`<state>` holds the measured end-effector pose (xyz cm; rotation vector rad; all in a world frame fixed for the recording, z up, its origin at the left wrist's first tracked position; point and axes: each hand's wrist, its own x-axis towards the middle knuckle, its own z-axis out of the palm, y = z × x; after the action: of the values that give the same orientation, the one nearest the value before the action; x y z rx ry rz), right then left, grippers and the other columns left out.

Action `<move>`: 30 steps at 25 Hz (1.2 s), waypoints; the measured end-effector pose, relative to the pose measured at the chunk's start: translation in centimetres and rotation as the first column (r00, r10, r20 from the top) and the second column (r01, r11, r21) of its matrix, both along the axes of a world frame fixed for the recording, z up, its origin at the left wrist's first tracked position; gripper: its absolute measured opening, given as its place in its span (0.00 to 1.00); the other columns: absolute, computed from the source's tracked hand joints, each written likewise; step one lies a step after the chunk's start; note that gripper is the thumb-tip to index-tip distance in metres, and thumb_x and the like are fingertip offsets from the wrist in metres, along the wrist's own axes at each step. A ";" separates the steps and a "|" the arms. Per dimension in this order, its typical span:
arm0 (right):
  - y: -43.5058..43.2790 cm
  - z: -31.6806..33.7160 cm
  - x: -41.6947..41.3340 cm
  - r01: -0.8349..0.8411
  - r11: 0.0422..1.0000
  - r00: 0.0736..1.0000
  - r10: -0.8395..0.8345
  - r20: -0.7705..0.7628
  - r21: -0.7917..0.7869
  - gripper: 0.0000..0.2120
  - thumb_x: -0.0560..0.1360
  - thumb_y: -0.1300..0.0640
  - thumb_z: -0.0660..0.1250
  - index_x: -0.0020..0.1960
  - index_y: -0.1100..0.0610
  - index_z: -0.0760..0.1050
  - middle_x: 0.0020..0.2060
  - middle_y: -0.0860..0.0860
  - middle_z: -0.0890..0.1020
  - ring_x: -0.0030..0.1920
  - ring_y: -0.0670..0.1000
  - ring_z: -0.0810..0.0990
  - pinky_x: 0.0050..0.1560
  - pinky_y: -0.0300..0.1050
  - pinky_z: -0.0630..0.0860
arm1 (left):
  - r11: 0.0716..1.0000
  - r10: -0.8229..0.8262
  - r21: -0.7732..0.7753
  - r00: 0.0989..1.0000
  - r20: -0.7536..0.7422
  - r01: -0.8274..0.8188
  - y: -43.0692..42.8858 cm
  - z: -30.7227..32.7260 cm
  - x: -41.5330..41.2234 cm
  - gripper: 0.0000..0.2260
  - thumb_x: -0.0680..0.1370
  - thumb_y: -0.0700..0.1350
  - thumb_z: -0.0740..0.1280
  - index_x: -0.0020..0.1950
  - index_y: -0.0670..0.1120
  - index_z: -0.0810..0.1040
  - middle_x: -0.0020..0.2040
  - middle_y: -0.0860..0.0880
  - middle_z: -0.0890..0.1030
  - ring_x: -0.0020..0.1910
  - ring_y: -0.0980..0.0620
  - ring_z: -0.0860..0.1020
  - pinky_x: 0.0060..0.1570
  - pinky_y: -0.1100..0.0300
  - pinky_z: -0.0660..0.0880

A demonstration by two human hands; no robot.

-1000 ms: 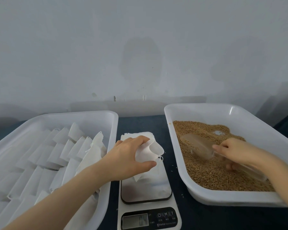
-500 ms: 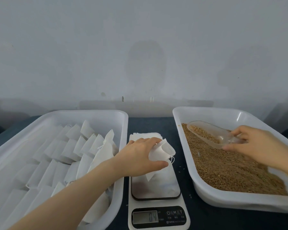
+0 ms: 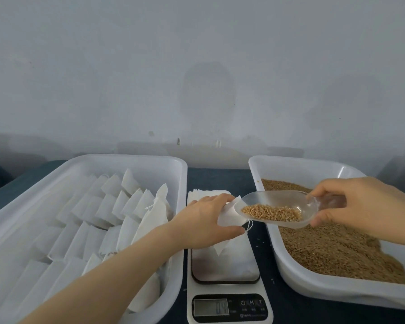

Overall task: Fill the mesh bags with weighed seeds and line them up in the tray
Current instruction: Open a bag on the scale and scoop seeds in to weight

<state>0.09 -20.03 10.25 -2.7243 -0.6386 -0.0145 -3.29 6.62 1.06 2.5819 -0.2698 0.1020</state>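
Observation:
My left hand (image 3: 204, 222) holds a white mesh bag (image 3: 229, 215) open above the kitchen scale (image 3: 225, 260), mouth turned to the right. My right hand (image 3: 358, 206) grips the handle of a clear plastic scoop (image 3: 276, 208) carrying a small heap of brown seeds (image 3: 271, 212). The scoop's tip touches the bag's mouth. The white tray on the left (image 3: 136, 160) holds rows of white mesh bags (image 3: 117, 206). The white tray on the right (image 3: 313, 284) holds loose brown seeds (image 3: 332, 249). The scale display (image 3: 211, 307) reads 04.
A small stack of flat white bags (image 3: 204, 194) lies at the far end of the scale. A few stray seeds (image 3: 258, 242) lie on the dark blue table between scale and seed tray. A grey wall (image 3: 197, 78) stands right behind the trays.
My right hand dug the scoop into the seed tray, lifted it loaded and carried it left to the bag's mouth. My left hand has kept the bag over the scale.

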 end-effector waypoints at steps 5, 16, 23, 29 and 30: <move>-0.1 0.4 0.1 -0.007 0.993 0.999 0.013 0.053 -0.119 0.27 0.45 0.23 0.61 0.45 0.24 0.70 0.38 0.16 0.71 0.44 0.17 0.66 0.36 0.31 0.64 | 1.000 -0.011 0.010 1.000 0.020 0.011 -0.1 0.0 -0.1 0.25 0.73 0.64 0.66 0.67 0.58 0.65 0.61 0.58 0.73 0.56 0.57 0.70 0.56 0.61 0.65; 2.3 2.2 -0.2 -0.063 0.938 0.991 0.099 0.087 -0.342 0.22 0.51 0.23 0.63 0.42 0.29 0.73 0.37 0.26 0.77 0.33 0.30 0.75 0.31 0.30 0.65 | 0.999 -0.030 0.020 0.999 0.030 0.029 -0.1 0.2 -0.2 0.24 0.72 0.64 0.67 0.65 0.56 0.67 0.56 0.59 0.72 0.52 0.58 0.69 0.53 0.62 0.64; 3.8 3.8 0.2 -0.048 0.861 0.967 0.168 0.193 -0.506 0.25 0.57 0.24 0.64 0.49 0.33 0.75 0.43 0.36 0.81 0.45 0.41 0.76 0.39 0.36 0.71 | 1.000 -0.005 0.000 0.999 0.040 0.005 -0.1 0.4 -0.2 0.24 0.71 0.64 0.68 0.62 0.56 0.68 0.56 0.58 0.73 0.53 0.55 0.72 0.51 0.61 0.67; 6.7 6.2 -1.6 -0.030 0.754 0.943 0.238 0.231 -0.656 0.24 0.61 0.27 0.66 0.49 0.41 0.77 0.32 0.40 0.76 0.44 0.48 0.75 0.39 0.40 0.71 | 0.999 0.012 -0.036 1.000 0.026 -0.011 -0.3 0.5 -0.5 0.24 0.70 0.64 0.69 0.59 0.53 0.70 0.54 0.56 0.76 0.51 0.54 0.75 0.51 0.55 0.75; 7.4 6.5 -2.1 -0.014 0.718 0.932 0.262 0.252 -0.695 0.23 0.62 0.28 0.67 0.47 0.43 0.77 0.29 0.41 0.73 0.42 0.48 0.74 0.34 0.40 0.66 | 0.999 0.011 -0.045 1.000 0.022 -0.010 -0.3 0.5 -0.5 0.24 0.70 0.64 0.69 0.58 0.52 0.71 0.53 0.56 0.76 0.50 0.54 0.75 0.50 0.55 0.76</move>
<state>-2.03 -12.59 16.78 -3.4179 -1.1461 -0.2629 -3.84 6.35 1.58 2.5390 -0.2590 0.1386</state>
